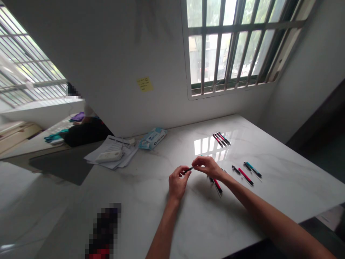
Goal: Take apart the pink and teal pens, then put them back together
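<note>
Both my hands meet over the white marble table [242, 212], pinching a small black pen part [189, 169] between them. My left hand [178, 183] is closed on its left end, my right hand [207, 166] is closed on its right end. Just under my right wrist lies a red and black pen [217, 186]. More pen pieces lie to the right: a short black piece [235, 169], a red barrel [245, 176] and a teal pen [253, 169]. A group of several pens [221, 139] lies farther back near the window.
A pack of wet wipes [152, 138] and a stack of papers [113, 155] with a white device on it lie at the back left. A yellow sticky note [145, 84] hangs on the wall. A person sits at another table at far left [86, 129].
</note>
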Tool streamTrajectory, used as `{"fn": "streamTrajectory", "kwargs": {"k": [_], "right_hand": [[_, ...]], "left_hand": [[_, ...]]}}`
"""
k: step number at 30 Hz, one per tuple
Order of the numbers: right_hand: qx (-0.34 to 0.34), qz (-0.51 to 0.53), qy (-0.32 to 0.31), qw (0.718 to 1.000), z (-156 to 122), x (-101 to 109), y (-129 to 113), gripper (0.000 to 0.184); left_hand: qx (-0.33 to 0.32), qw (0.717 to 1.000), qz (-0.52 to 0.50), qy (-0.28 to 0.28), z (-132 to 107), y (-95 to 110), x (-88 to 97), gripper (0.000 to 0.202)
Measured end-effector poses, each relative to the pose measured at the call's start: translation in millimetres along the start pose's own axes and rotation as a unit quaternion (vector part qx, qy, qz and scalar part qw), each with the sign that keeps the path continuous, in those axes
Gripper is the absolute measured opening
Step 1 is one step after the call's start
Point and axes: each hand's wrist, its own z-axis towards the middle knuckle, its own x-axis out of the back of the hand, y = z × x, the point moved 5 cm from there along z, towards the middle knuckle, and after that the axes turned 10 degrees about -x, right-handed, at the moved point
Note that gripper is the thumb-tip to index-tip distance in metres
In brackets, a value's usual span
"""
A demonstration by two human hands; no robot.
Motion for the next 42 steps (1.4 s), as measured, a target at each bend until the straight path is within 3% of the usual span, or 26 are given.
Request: {"fn": "streamTrajectory", "kwargs": {"k": [10,16,19,32,36,39,42], "right_hand": [[0.019,-0.074,0.009,0.997,-4,3,-4,0.021],[0.034,-0.125,-0.025,0.991,-5,5,-6,0.02],[0.026,-0.175,-0.005,0.984,-3,8,-4,0.02],[0.019,-0.188,-0.031,0.981,-4,8,-1,0.029],[0.001,-0.174,-0.039,0.984,-4,4,-2,0.033],[-0.007,-0.148,-0.061,0.987,-6,-3,-7,0.037],[0.011,-0.14,-0.066,0.988,-6,3,-13,0.029]], "left_hand": [[-0.009,1.0,-0.005,-0.009,0,3,-1.1,0.012],[-0.011,1.0,-0.014,-0.009,0,3,-2.7,0.012],[-0.012,1.0,-0.016,-0.015,0,2,-4.0,0.011],[-0.013,0.999,-0.023,-0.025,-1,0,-6.1,0.014],[0.051,0.991,-0.119,-0.016,-1,-8,-9.9,0.022],[0.135,0.954,-0.267,0.015,-2,-13,-15.0,0.037],[0.193,0.913,-0.357,0.048,-5,-13,-17.1,0.046]]}}
